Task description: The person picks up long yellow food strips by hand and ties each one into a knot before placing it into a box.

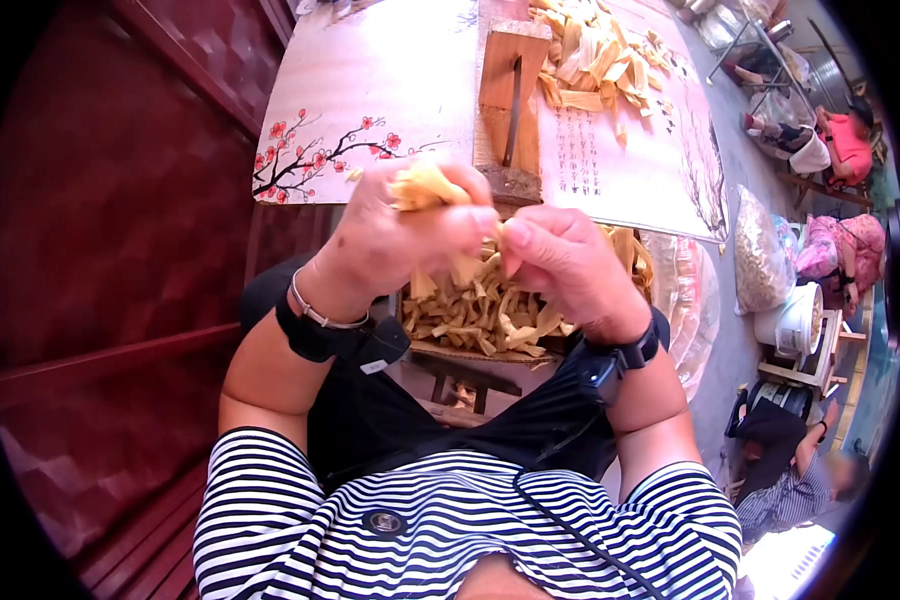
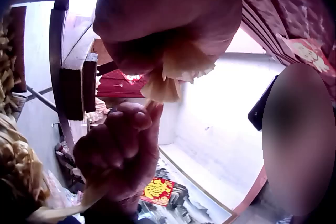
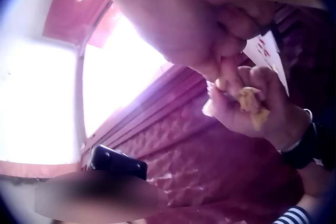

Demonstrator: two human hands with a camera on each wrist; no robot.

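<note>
left hand (image 1: 365, 240) curled round a bunched yellow strip (image 1: 425, 187), above heaped strips (image 1: 450, 325); right hand (image 1: 580, 270), thumb and finger nearly closed, apparently pinching its end; step judged as working that end; next move probably calls for steady tension.

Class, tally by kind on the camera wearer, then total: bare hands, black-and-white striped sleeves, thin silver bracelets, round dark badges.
Bare hands, left and right: 2
Striped sleeves: 2
Thin silver bracelet: 1
Round dark badge: 1
Total: 6
</note>
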